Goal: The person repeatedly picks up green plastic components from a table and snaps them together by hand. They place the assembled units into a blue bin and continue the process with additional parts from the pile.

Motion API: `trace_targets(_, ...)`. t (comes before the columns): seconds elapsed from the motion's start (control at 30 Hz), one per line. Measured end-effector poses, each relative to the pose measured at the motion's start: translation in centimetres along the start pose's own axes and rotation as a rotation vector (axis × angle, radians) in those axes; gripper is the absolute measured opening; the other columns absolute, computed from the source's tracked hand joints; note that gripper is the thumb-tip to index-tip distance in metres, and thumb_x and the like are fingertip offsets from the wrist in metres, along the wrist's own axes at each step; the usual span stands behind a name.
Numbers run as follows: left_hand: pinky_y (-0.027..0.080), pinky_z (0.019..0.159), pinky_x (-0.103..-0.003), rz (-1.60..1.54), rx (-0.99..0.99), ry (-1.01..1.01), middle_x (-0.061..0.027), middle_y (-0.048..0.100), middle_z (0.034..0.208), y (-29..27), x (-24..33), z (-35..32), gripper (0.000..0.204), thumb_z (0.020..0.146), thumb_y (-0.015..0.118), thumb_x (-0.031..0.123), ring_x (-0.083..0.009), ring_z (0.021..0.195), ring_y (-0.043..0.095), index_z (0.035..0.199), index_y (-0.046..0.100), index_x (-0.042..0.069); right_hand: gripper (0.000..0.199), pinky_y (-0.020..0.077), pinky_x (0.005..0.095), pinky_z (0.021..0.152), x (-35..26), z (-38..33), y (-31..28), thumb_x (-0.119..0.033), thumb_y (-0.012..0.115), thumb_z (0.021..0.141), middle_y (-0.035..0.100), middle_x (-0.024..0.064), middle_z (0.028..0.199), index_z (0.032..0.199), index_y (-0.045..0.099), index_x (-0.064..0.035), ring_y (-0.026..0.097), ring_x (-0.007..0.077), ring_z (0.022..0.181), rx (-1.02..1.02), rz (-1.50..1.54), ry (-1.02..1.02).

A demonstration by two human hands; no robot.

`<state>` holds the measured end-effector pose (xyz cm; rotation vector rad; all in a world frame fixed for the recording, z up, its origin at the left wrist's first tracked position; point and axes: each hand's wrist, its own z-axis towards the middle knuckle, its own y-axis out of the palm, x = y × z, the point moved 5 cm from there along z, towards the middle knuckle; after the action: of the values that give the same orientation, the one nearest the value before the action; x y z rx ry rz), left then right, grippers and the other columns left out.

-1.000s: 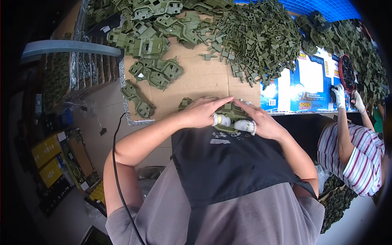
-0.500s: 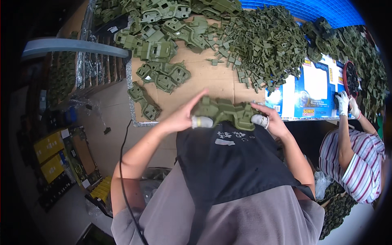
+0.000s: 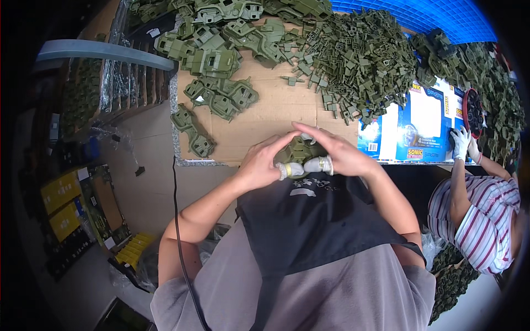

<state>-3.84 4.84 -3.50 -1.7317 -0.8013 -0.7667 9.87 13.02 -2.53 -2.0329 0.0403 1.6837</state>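
My left hand (image 3: 262, 162) and my right hand (image 3: 346, 155) are closed around an olive-green plastic toy vehicle body (image 3: 301, 150), just past the table's near edge and above my black apron. Both thumbs wear pale covers and press side by side on its near side. The fingers arch over the far side, their tips close together, and hide much of the body. Similar green vehicle bodies (image 3: 222, 99) lie on the cardboard beyond my left hand, one of them (image 3: 193, 131) near the table's left corner.
A large heap of small green plastic parts (image 3: 359, 63) covers the far middle of the cardboard-topped table (image 3: 276, 110). A blue crate (image 3: 430, 19) stands behind it. At right, a co-worker's gloved hands (image 3: 461, 142) are near a round red-rimmed tray (image 3: 473, 113). A black cable (image 3: 178, 220) hangs at left.
My hands have come closer together around the green vehicle body, the thumbs now side by side. The body has turned, showing less of its length. The co-worker's hands have shifted slightly.
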Motion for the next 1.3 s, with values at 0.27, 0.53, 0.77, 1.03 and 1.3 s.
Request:
trace_targets(0.27,0.033,0.099,-0.035,-0.125,-0.050,0.170,-0.0184,0.034,0.138,-0.9,0.5,1.9,0.091,0.066,0.075,0.027,-0.0294,0.124,0.039,0.139,0.024,0.005,0.068,0.0451,0.0363,0.089,-0.3,0.0,-2.0,-0.003,0.065,0.071,0.054,0.0150,0.118,0.133,0.039,-0.0130,0.054,0.0284,0.109,0.243,-0.035,-0.131)
trace_targets(0.53,0.032,0.099,-0.033,-0.430,0.124,0.314,-0.0185,0.042,0.131,-0.9,3.8,3.9,0.091,0.075,0.068,0.018,-0.0296,0.120,0.043,0.143,0.009,0.009,0.076,0.0293,0.0382,0.104,-2.5,-2.1,-5.8,-0.017,0.068,0.076,0.029,0.0141,0.142,0.138,0.027,-0.0057,0.033,0.0285,0.128,0.613,0.006,-0.165)
trace_targets(0.77,0.038,0.093,-0.034,-0.139,-0.089,0.356,-0.0182,0.045,0.125,0.4,5.2,3.7,0.084,0.071,0.072,0.024,-0.0311,0.115,0.047,0.140,0.026,0.011,0.069,0.0415,0.0367,0.093,-2.9,-4.6,-6.9,-0.004,0.060,0.074,0.046,0.0146,0.127,0.137,0.033,-0.0156,0.046,0.0309,0.116,0.199,-0.142,-0.084)
trace_targets(1.03,0.038,0.096,-0.033,-0.419,0.102,0.222,-0.0148,0.047,0.127,-2.2,4.8,4.2,0.089,0.060,0.080,0.009,-0.0221,0.115,0.048,0.135,0.032,0.003,0.071,0.0344,0.0336,0.100,1.1,-9.0,-7.5,-0.010,0.071,0.073,0.034,0.0108,0.136,0.135,0.036,-0.0096,0.044,0.0217,0.118,0.555,0.431,0.054)
trace_targets(1.3,0.040,0.094,-0.031,-0.403,0.059,0.208,-0.0117,0.048,0.125,-1.1,4.0,4.8,0.071,0.063,0.077,0.007,-0.0207,0.114,0.049,0.125,0.043,0.003,0.061,0.0365,0.0330,0.095,2.6,-9.8,-7.1,-0.014,0.074,0.069,0.049,0.0111,0.122,0.124,0.048,-0.0068,0.049,0.0231,0.111,0.554,0.238,0.111)
